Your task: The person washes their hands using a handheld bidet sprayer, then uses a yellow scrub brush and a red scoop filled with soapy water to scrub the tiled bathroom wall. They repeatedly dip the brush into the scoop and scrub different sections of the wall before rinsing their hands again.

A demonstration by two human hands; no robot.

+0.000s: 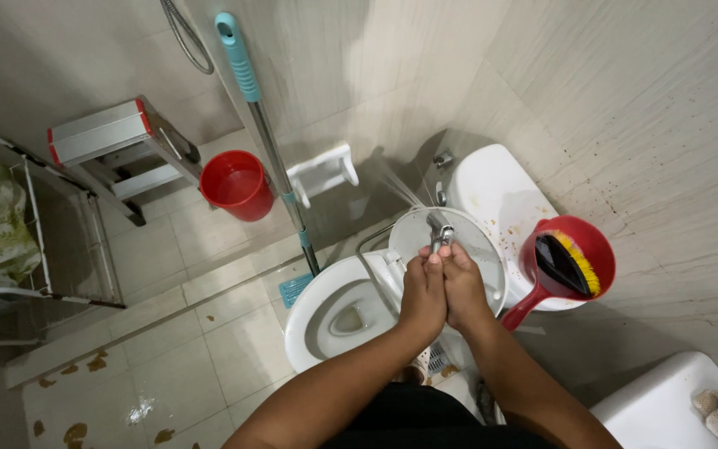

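Observation:
Both my hands meet above a white toilet (317, 308), pressed side by side. My left hand (422, 293) and my right hand (466, 287) are both closed around a chrome spray nozzle (440, 228), whose head sticks out past my fingertips. The raised toilet lid (475, 249) is right behind the nozzle. A thin hose (369, 239) loops away to the left of the lid. The bowl is open below and left of my hands.
A red dipper (585, 241) holding a black and yellow brush rests on the white tank (492, 187). A teal-handled mop (263, 125) leans on the wall beside a red bucket (237, 185), a step stool (114, 137) and a wall paper holder (322, 172). A white basin (666, 407) sits lower right.

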